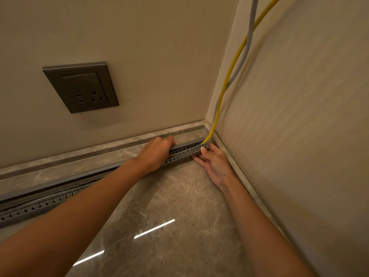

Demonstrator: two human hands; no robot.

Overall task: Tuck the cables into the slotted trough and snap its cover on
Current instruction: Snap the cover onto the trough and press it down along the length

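A grey slotted trough (183,153) lies on the floor along the baseboard and runs into the room's corner. Its grey cover (188,143) rests tilted on the trough's far edge, leaving the slotted fingers showing. My left hand (157,152) curls over the cover, gripping it a little left of the corner. My right hand (216,163) lies flat at the trough's right end, thumb against the slotted wall and fingers stretched along the floor. A yellow cable (229,72) and a grey cable (242,56) drop down the corner into the trough's end.
A dark wall socket (80,87) sits on the left wall above the baseboard (99,150). The right wall (299,116) closes in tight beside my right hand. Glossy marble floor (169,206) spreads in front of the trough.
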